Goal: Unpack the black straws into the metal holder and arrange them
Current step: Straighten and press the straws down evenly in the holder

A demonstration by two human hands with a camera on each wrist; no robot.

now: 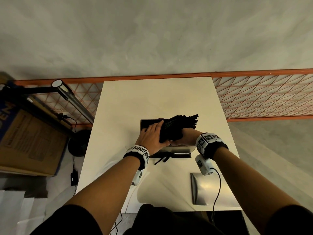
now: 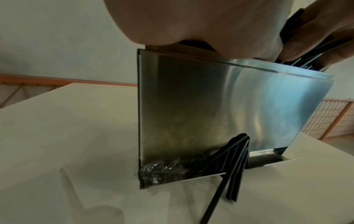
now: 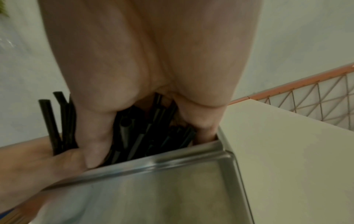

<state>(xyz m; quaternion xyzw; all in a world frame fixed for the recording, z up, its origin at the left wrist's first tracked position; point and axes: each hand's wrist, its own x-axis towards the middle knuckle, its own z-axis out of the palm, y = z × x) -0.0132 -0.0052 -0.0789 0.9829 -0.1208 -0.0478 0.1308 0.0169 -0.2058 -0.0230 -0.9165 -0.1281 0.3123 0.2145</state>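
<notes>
On the white table (image 1: 152,102) stands the open-topped metal holder (image 1: 176,150) (image 2: 210,106) (image 3: 172,189). Both hands clasp a thick bundle of black straws (image 1: 183,122) (image 3: 145,136) over its top, lower ends inside, upper ends leaning back and to the right. My left hand (image 1: 152,134) (image 2: 191,22) lies along the bundle's left side, thumb tucked beneath. From the right, my right hand (image 1: 188,137) (image 3: 149,53) grips it, fingers reaching inside the rim. A few loose straws (image 1: 160,160) (image 2: 229,166) stick out of the bottom slot, beside crumpled clear wrap (image 2: 162,168).
A curved metal lid (image 1: 201,187) lies on the table at the near right, with a black cable (image 1: 217,189) running past it. Left of the table are a cardboard box (image 1: 28,141) and a lamp (image 1: 72,99). An orange wire grid (image 1: 264,95) runs behind.
</notes>
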